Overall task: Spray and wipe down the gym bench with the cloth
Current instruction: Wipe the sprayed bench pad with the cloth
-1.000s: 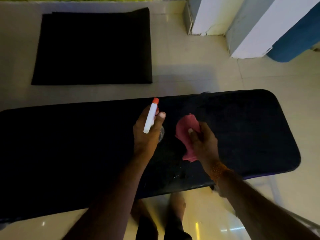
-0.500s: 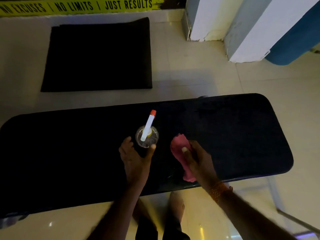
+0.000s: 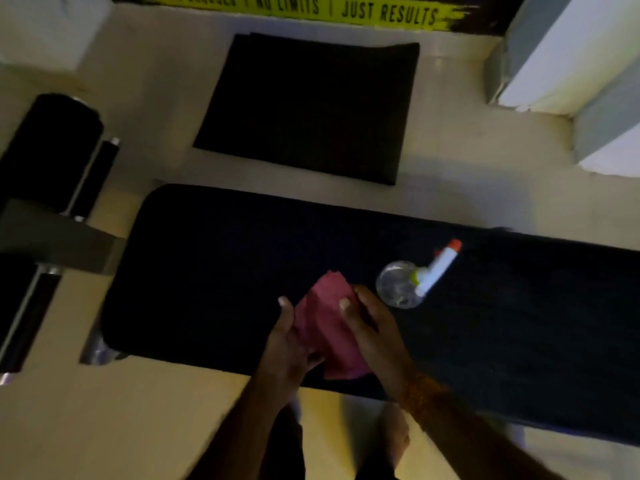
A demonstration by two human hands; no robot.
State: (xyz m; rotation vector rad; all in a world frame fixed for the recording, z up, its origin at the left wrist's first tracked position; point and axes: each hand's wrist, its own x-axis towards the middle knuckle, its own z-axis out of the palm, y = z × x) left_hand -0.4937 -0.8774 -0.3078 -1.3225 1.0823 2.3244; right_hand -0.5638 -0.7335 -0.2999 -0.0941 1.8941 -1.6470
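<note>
The black padded gym bench (image 3: 214,265) runs across the middle of the view. A pink cloth (image 3: 327,323) lies on its near half, held between both hands. My left hand (image 3: 287,344) grips the cloth's left edge and my right hand (image 3: 374,330) grips its right edge. A clear spray bottle (image 3: 401,284) with a white nozzle and orange tip stands upright on the bench just right of my right hand, with no hand on it.
A black floor mat (image 3: 308,105) lies on the tiled floor beyond the bench. Black foam rollers on a metal frame (image 3: 48,188) sit at the bench's left end. White and grey pillars (image 3: 561,57) stand at the far right. My feet are below the bench's near edge.
My left hand set the spray bottle down on the bench, let go, and moved over to take the cloth with my right hand. The view shifted toward the bench's left end.
</note>
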